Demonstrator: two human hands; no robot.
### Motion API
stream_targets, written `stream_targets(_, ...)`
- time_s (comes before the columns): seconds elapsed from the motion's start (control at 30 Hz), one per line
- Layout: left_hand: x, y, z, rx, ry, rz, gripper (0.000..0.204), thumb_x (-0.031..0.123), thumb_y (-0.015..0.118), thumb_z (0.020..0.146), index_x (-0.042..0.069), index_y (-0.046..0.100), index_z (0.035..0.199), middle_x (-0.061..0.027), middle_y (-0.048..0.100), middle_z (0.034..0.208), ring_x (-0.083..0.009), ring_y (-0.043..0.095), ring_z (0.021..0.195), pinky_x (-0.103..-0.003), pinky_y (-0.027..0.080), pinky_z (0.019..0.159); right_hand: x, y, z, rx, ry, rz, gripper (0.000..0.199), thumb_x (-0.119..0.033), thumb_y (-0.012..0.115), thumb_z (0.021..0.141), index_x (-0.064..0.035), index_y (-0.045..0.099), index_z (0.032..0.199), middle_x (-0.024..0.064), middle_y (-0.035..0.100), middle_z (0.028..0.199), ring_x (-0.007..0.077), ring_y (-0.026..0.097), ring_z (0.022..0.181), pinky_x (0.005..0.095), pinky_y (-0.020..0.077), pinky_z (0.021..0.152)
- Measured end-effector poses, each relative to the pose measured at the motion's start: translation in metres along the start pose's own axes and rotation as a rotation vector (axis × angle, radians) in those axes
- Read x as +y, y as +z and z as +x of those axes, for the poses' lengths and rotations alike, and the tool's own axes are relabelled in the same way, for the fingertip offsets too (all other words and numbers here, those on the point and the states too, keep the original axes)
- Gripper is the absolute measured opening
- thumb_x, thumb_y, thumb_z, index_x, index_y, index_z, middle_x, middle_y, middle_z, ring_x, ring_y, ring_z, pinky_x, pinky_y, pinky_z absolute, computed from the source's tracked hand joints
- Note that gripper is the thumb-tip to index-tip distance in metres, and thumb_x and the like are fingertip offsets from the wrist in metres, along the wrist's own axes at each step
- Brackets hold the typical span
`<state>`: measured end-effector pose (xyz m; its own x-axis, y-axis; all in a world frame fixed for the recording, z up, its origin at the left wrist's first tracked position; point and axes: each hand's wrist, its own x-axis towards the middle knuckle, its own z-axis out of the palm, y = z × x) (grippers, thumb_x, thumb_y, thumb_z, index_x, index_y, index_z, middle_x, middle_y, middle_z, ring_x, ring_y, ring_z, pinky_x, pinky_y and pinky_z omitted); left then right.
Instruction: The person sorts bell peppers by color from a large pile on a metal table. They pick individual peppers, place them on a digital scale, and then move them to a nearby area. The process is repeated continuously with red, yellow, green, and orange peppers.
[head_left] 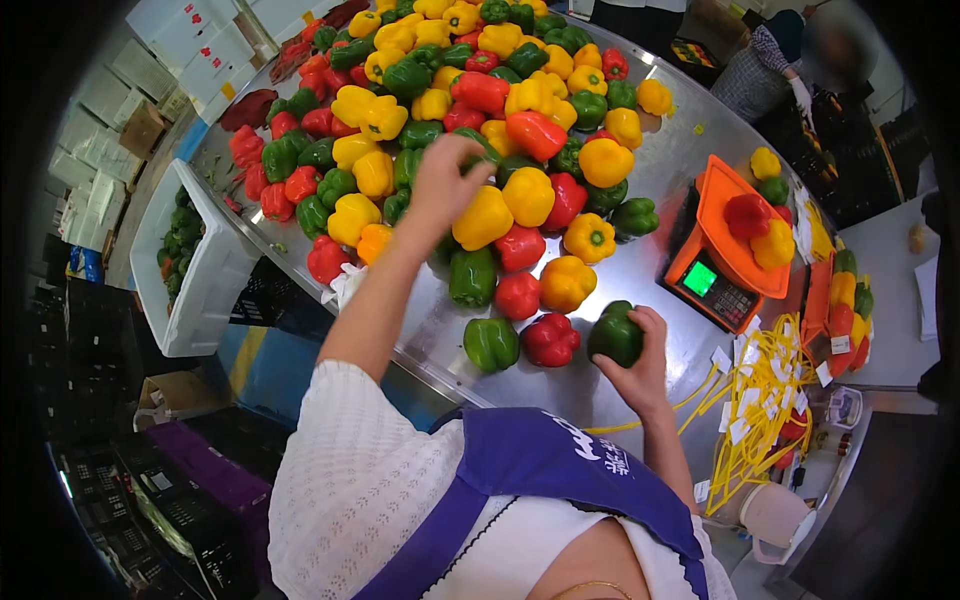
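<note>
My right hand (640, 365) is closed round a green bell pepper (615, 338) at the near edge of the metal table. Just left of it rest a red bell pepper (550, 340) and another green pepper (491, 346). My left hand (450, 182) reaches over the pile, its fingers blurred beside a dark green pepper (478, 143); whether they grip it I cannot tell. Yellow peppers (482, 218) and red peppers (519, 248) lie close to that hand. The large heap of mixed bell peppers (400, 75) spreads toward the far side.
An orange-topped scale (712, 285) stands at right, holding a few peppers. Yellow tagged strips (760, 400) lie in a bundle near a pale cup (778, 515). A white bin (190, 310) with green peppers is at left. Another person (770, 70) works at far right.
</note>
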<state>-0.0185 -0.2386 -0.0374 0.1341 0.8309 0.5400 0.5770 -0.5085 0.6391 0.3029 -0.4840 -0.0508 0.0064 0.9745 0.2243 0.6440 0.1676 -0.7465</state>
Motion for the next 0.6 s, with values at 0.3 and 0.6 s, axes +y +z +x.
stream_targets(0.3,-0.091,-0.037,0.025,-0.532,-0.357,0.13,0.079,0.04,0.084,0.072,0.005,0.057,0.136,-0.0206,0.065,0.129,-0.0361,0.062,0.12,-0.041,0.048,0.104,0.011,0.035,-0.011,-0.059,0.056,-0.217,0.085,-0.025,0.09,0.071,-0.0096,0.046,0.142,0.022,0.039,0.152,0.0409,0.044,0.138,0.0451,0.041,0.113)
stream_targets(0.6,-0.082,-0.073,0.026,0.019,-0.869,-1.188,0.044,0.037,0.056,0.096,0.007,0.062,0.129,-0.012,0.069,0.121,-0.0274,0.07,0.103,-0.043,0.058,0.083,0.011,0.022,-0.014,-0.041,0.045,-0.145,0.08,-0.031,0.083,0.08,-0.0065,0.047,0.147,0.0215,0.046,0.149,0.0405,0.047,0.136,0.0456,0.04,0.113)
